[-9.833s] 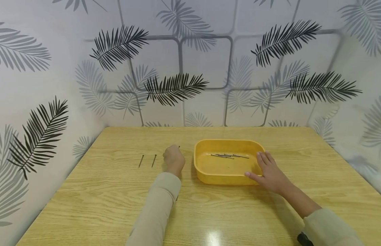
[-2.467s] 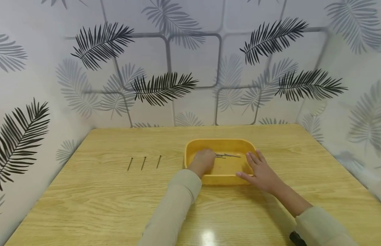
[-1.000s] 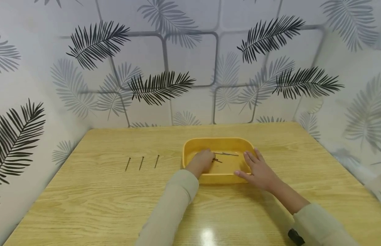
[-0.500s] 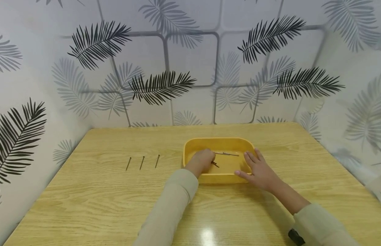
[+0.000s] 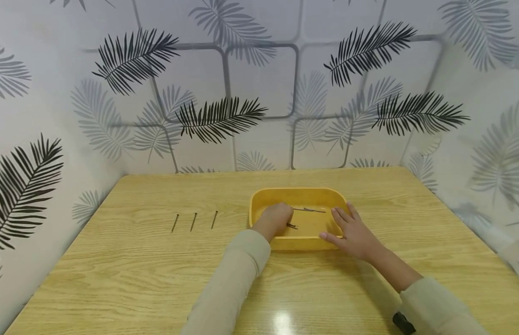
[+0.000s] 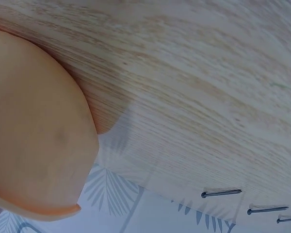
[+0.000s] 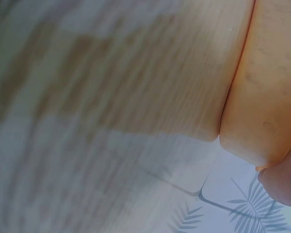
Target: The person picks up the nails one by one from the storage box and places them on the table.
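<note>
My left hand [image 5: 277, 217] reaches into the left part of a yellow plastic tray [image 5: 309, 244], fingers curled down. Beside its fingers, dark nails [image 5: 292, 226] lie at the tray floor; the fingertips are hidden behind the hand, so whether they pinch a nail is unclear. Farther back in the tray lie more thin nails [image 5: 311, 210]. My right hand [image 5: 355, 234] rests on the tray's right end, thumb on the front rim and fairly straight fingers over the right wall. Three nails [image 5: 193, 222] lie apart in a row on the table, left of the tray.
The wooden table [image 5: 138, 270] meets a leaf-patterned wall [image 5: 268, 139] at its back edge. A small black object [image 5: 403, 323] is by the right sleeve. In the left wrist view, the tray wall [image 6: 39, 116] fills the left side.
Over the last second the nails beside my left fingers have swung round and shifted toward the tray's front. Earlier, my left hand was at the third nail on the table. My right hand stays put.
</note>
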Demonstrator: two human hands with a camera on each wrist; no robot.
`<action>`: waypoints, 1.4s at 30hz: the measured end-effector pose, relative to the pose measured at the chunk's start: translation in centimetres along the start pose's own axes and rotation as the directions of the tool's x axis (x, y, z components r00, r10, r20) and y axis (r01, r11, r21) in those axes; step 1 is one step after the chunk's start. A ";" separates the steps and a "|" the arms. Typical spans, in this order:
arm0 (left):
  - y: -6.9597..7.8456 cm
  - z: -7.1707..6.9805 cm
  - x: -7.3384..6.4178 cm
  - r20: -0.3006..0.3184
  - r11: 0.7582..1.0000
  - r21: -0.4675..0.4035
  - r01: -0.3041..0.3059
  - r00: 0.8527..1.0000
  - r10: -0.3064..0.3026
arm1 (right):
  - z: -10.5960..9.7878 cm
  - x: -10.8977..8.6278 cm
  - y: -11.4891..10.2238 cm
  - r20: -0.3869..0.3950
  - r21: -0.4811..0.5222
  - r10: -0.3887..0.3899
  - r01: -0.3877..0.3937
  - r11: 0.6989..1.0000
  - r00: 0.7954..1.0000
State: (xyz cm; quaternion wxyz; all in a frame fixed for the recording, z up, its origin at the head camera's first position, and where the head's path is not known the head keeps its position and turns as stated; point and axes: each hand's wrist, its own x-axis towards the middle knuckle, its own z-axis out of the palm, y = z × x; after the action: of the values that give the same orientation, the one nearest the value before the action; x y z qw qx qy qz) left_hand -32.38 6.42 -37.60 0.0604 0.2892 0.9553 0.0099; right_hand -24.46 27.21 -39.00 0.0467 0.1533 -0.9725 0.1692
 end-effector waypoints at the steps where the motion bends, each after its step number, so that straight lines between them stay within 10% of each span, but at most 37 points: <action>1: 0.0 0.0 0.0 0.000 1.000 -0.006 0.001 1.000 -0.001 | 0.0 0.0 0.0 -0.001 0.000 -0.001 0.001 1.000 1.000; 42: -0.8 0.2 -0.4 -0.068 0.997 0.067 -0.028 0.997 0.033 | 0.0 0.0 -0.1 -0.018 -0.004 -0.008 0.008 1.000 1.000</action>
State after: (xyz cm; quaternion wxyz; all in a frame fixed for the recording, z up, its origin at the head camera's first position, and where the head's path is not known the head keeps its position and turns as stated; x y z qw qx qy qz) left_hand -32.52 5.52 -37.80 0.0175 0.3051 0.9521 -0.0109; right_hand -24.45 27.10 -38.99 0.0563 0.1554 -0.9717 0.1685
